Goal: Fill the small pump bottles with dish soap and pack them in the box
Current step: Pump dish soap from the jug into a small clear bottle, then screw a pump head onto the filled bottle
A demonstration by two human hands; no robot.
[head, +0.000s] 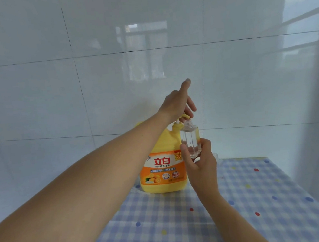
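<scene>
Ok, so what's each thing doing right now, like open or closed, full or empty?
Small clear plastic bottle: cap off, upright, lifted off the table, nearly empty, mouth beside the yellow pump head.
Big yellow dish soap jug: standing on the blue checked tablecloth, pump fitted, white stem showing.
Left hand: rests on the pump head, forefinger sticking up.
Right hand: grips the small bottle.

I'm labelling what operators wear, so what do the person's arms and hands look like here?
The left forearm and right forearm are bare up to the frame edge, with no sleeves in view. The left hand and right hand wear no gloves, and no ring, watch or bracelet shows on either.
</scene>
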